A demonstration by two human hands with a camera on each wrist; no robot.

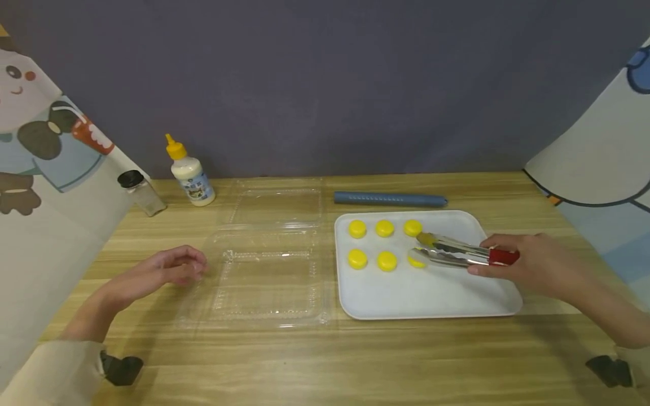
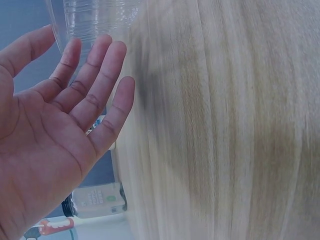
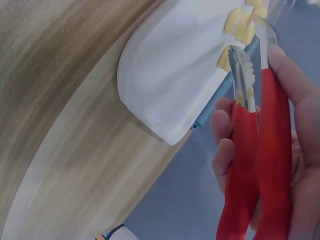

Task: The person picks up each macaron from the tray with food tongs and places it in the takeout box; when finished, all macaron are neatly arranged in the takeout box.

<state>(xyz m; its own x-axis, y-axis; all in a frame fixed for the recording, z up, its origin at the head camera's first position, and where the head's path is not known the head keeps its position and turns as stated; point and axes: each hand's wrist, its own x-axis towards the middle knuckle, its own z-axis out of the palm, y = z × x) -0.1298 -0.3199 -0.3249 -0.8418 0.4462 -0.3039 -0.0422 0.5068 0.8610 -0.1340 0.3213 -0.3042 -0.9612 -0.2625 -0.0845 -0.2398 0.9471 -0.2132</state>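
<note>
My right hand [image 1: 528, 262] grips a pair of metal tongs [image 1: 452, 251] by their red handles [image 3: 272, 150]. The tongs' tips are spread over the white tray [image 1: 406, 299], close to the rightmost yellow macarons. Two rows of these round yellow macarons [image 1: 387, 260] lie on the tray, and the tongs partly cover the front right one [image 1: 416, 261]. My left hand [image 1: 175, 268] is held at the left edge of a clear plastic box [image 1: 264, 282] with its lid [image 1: 279, 200] folded back. In the left wrist view its palm shows bare, fingers loosely bent.
Behind the tray lies a blue stick-shaped object [image 1: 390, 199]. At the back left stand a squeeze bottle [image 1: 193, 177] with a yellow cap and a small jar [image 1: 142, 193] with a black lid. A dark cloth [image 1: 325, 84] hangs behind the wooden table [image 1: 325, 361].
</note>
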